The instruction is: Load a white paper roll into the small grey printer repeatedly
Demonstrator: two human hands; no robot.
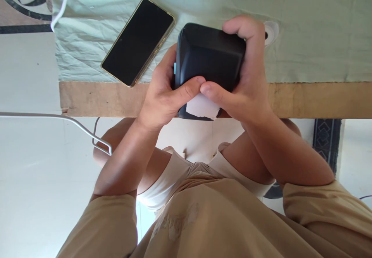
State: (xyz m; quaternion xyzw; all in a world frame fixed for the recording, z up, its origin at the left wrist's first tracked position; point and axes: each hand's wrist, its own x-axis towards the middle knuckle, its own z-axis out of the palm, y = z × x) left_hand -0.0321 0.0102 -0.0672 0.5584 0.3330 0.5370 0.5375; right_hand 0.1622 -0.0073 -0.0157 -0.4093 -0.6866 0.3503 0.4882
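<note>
Both hands grip one dark box-like device [210, 56], held just above the near edge of the tabletop [305, 99]. The left hand [162, 91] wraps its left side, fingers hidden behind it; the right hand [247, 75] wraps the right side, with the forefinger curled over the top corner. Each hand is clamped on the device, and the two thumbs meet tip to tip on its near face, pressing just above a white paper slip [202, 107] that sticks out of the lower edge.

To do this step well, as I judge it, the body should stay pinned between the palms while the thumbs work alone, pressing evenly so the slip neither tears nor skews; its edge already looks ragged. Keeping the device over the tabletop rather than over the lap would make a slip of the grip harmless.

Just beyond the left hand, a black smartphone [138, 40] lies face up and askew on a pale green cloth [305, 29] that covers the tabletop. Beyond the right hand, a small white round object [272, 31] peeks out, mostly hidden. Farther off past the phone, a white cable [62, 7] runs to a white thing at the frame's edge. Below the left forearm, a thin metal wire frame [72, 122] juts in.
</note>
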